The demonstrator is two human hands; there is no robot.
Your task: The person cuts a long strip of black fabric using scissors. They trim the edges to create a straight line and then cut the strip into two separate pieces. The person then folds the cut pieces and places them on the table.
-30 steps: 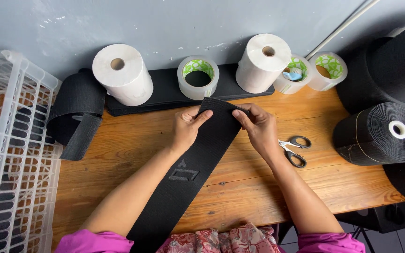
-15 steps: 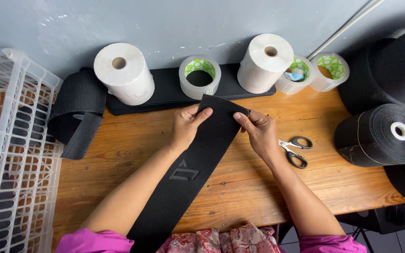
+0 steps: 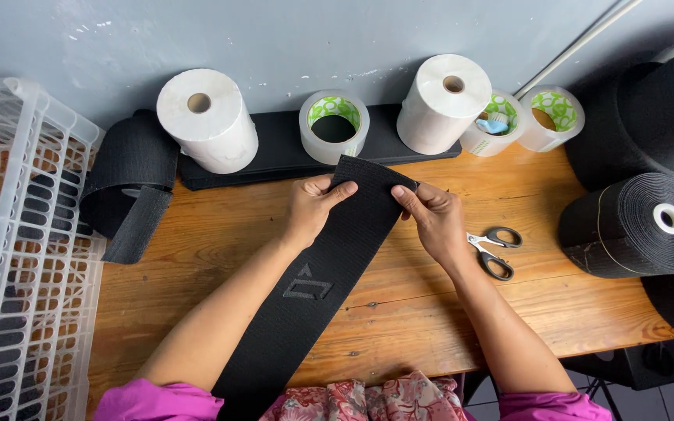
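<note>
A long black textured strip [image 3: 329,273] with an embossed arrow-like mark lies diagonally across the wooden table [image 3: 220,257], running from my lap to the far middle. My left hand [image 3: 311,209] pinches its left edge near the far end, thumb on top. My right hand [image 3: 433,221] grips the right edge of the same end. The strip's far end is lifted slightly off the wood between both hands.
Scissors [image 3: 493,248] lie just right of my right hand. Two white paper rolls [image 3: 208,129] [image 3: 444,103], several tape rolls [image 3: 334,126] and a black slab [image 3: 274,148] line the wall. Black material rolls [image 3: 637,224] [image 3: 130,175] sit at both sides. A white wire basket [image 3: 17,257] stands left.
Both hands stay on the strip's far end; the fingers have shifted slightly and the end is pulled a little flatter.
</note>
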